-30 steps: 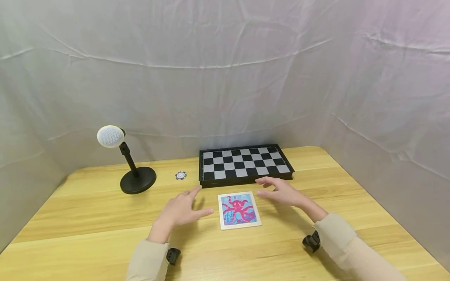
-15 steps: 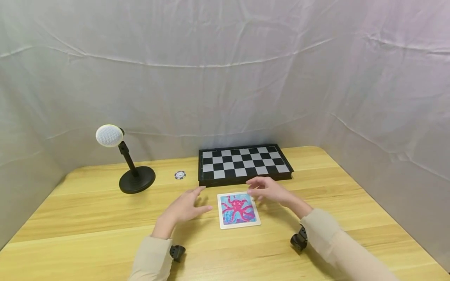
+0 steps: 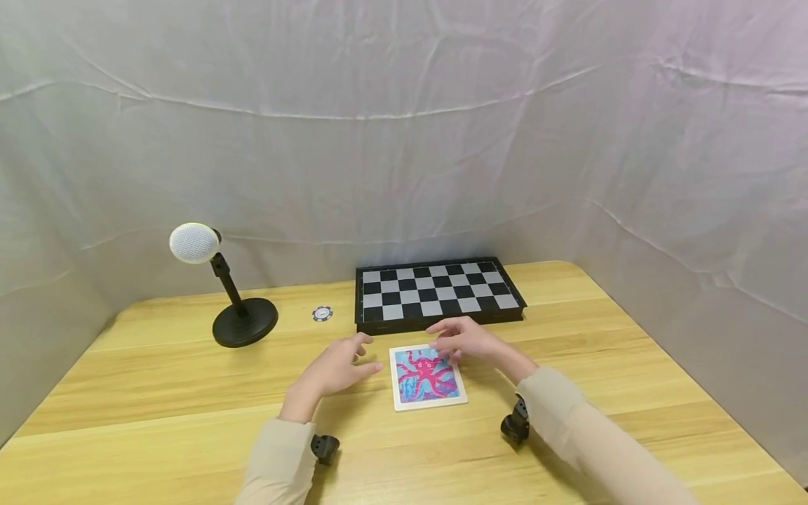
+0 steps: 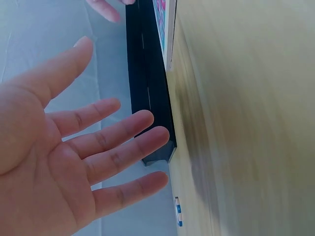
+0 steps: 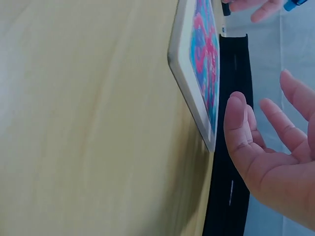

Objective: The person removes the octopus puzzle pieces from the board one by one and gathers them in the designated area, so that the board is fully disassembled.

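A square white-framed picture tile [image 3: 428,384] with a pink octopus on blue lies flat on the wooden table. To its left my left hand [image 3: 334,366] hovers with fingers spread, holding nothing; the left wrist view shows the bare palm [image 4: 44,167]. My right hand [image 3: 470,341] is over the tile's upper right corner, its fingers loosely bent and nothing between them. In the right wrist view a gap shows between the thumb [image 5: 238,123] and the tile [image 5: 197,64]. Behind the tile stands a black-framed checkered board [image 3: 438,291], folded into a flat case.
On the left stands a microphone [image 3: 196,243] on a round black base [image 3: 245,322]. Between it and the board lies a poker chip [image 3: 322,313]. Pale cloth [image 3: 379,140] hangs behind the table [image 3: 158,393] and along its sides.
My right hand has moved left, from beside the tile to over its upper right corner. The left hand has shifted slightly right and its fingers bend a little more. The tile stays on the table.
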`<state>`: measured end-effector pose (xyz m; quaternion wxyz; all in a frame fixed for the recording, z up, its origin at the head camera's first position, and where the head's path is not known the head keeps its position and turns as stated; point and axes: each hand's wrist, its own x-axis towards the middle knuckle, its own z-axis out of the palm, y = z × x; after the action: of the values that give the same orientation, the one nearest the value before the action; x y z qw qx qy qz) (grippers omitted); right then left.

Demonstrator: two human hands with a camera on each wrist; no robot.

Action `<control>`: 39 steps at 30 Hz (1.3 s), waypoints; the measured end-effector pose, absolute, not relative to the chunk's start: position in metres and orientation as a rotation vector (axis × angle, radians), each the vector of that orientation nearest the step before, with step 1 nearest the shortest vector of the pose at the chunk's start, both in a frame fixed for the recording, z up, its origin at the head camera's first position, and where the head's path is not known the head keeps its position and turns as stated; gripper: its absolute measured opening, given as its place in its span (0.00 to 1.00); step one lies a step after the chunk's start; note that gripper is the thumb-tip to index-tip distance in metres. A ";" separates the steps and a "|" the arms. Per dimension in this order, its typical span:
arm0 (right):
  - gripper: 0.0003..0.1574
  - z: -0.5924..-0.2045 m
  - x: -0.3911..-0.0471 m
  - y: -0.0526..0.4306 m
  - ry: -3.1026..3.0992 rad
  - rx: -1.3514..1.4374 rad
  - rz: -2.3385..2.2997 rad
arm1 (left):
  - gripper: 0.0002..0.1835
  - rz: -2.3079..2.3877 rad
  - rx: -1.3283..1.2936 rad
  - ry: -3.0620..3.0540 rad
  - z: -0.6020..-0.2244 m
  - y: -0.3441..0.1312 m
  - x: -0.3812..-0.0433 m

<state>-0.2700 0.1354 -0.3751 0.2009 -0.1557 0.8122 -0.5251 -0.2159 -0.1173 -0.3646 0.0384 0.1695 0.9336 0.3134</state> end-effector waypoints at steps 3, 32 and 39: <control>0.24 -0.377 -0.272 0.132 2.241 -0.421 -1.464 | 0.25 0.951 0.540 2.863 -0.363 -0.116 -0.216; 0.22 -0.391 -0.280 0.131 2.400 -0.562 -1.237 | 0.21 0.869 0.595 2.807 -0.366 -0.105 -0.229; 0.21 -0.393 -0.280 0.130 2.425 -0.534 -1.234 | 0.18 0.844 0.574 2.770 -0.365 -0.100 -0.237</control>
<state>-0.2799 0.1299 -0.3932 0.1832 -0.1893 0.8597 -0.4376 -0.2373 -0.1003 -0.3650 0.0944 0.1936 0.9341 0.2846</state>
